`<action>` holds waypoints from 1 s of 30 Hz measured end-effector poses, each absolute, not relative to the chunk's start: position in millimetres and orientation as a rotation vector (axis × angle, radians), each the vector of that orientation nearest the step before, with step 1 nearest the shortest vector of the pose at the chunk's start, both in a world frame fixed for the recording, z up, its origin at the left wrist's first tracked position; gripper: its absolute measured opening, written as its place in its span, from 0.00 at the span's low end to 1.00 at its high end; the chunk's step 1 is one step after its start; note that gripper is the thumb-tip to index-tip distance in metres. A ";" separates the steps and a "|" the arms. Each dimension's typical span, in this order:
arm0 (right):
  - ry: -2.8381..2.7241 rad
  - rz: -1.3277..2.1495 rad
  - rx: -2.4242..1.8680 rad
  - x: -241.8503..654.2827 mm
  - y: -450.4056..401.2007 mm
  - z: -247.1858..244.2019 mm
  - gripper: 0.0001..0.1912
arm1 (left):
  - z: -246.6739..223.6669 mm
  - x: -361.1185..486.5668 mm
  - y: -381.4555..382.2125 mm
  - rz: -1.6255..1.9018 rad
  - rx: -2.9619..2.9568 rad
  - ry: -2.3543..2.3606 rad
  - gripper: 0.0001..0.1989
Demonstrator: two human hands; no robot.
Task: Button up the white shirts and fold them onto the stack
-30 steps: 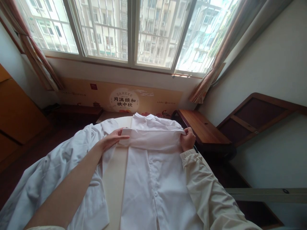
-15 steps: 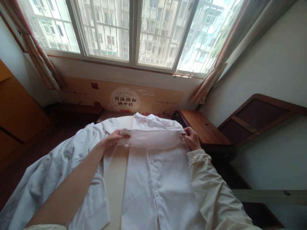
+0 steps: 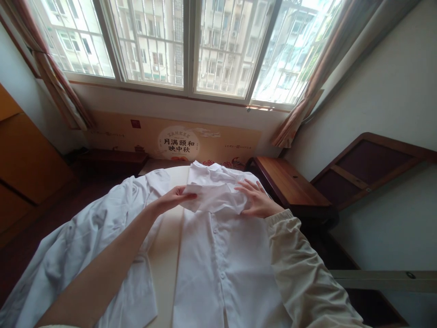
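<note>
one white shirt (image 3: 246, 255) fills the nearest part of the tabletop (image 3: 164, 255), flat, btn strip running away up the front, 2 btns clear to see. bare cream tabletop shows just l. of it. further l., rumpled white cloth (image 3: 78, 250) drapes down that side; can't tell if it's the same garment. l. forearm (image 3: 116, 259) is bare; r. arm is in a cream sleeve (image 3: 307, 269) w/ gathered cuff.

past the flat front, a white band (image 3: 210, 197) lies across the shirt, creased twd its r. end; can't tell which part of the garment it is. l. hand (image 3: 175, 196) holds the band's l. end, grip narrow, cloth pinched b/w thumb & fingers. r. hand (image 3: 259, 200) is at the r. end, grip wide, fingers spread over the cloth; can't tell if every fingertip touches.

just beyond, bunched white fabric (image 3: 211, 169) at the tabletop's rounded far edge. to its r., a brown wooden stand (image 3: 290, 182). orange cupboard (image 3: 27, 150) far l. at the back, a yellowish printed board (image 3: 221, 132) w/ chinese chars in a pale circle, below a barred window (image 3: 189, 59); curtains (image 3: 61, 86) gathered each side, apt bldgs (image 3: 225, 45) outside.
</note>
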State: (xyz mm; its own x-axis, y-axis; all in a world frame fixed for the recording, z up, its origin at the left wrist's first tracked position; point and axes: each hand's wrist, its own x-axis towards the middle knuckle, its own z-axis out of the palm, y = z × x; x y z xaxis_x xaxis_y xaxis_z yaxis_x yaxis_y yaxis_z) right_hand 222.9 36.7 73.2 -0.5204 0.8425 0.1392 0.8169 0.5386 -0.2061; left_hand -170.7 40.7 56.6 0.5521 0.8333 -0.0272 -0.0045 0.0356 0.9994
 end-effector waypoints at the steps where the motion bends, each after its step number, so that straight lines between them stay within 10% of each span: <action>1: -2.573 0.193 -1.404 219.1 34.7 74.5 0.45 | 58.9 -166.8 38.6 0.729 1.427 0.752 0.29; 7: -2.518 0.188 -1.212 187.6 23.8 82.4 0.61 | 63.6 -128.7 27.3 0.606 1.622 0.601 0.24; 14: -2.389 0.181 -0.972 185.5 36.8 74.6 0.07 | 71.7 -101.6 22.6 0.558 1.651 0.504 0.24; 30: -1.473 0.577 -1.351 236.6 56.5 31.5 0.17 | 55.5 -60.8 94.2 0.127 2.188 1.934 0.21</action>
